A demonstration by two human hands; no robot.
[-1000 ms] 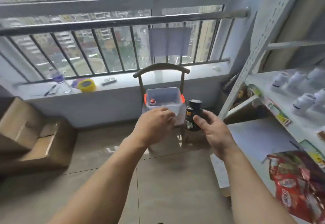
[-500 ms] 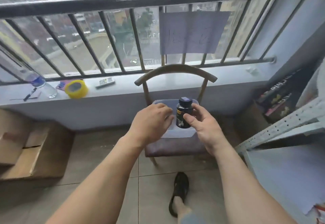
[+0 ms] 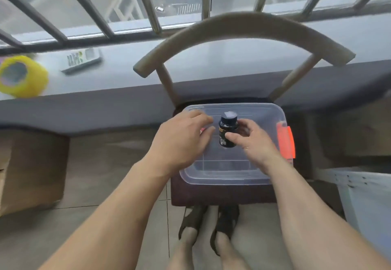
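From the head camera, looking straight down: the right hand (image 3: 254, 142) has the dark bottle (image 3: 228, 131) pinched between thumb and curled fingers. The thumb is across the label and the cap points up and slightly away, toward the window. So the long axis is close to upright, leaning just a touch. The bottle hangs over the middle of the clear plastic box (image 3: 211, 177), which sits on the seat of the chair (image 3: 243, 26). That's the relation that matters, because the way into the box is straight down. The right hand comes at the bottle from the right and the near side. The box's orange latch (image 3: 285, 142) is just beyond its knuckles.

The left hand (image 3: 182, 140) sits just beside the bottle on its left, fingers relaxed and reaching toward it, gripping nothing that I can see. Whether it touches the box rim, I can't tell. Both hands are close, but only the right one carries the bottle, so I'd judge the lowering is its job.
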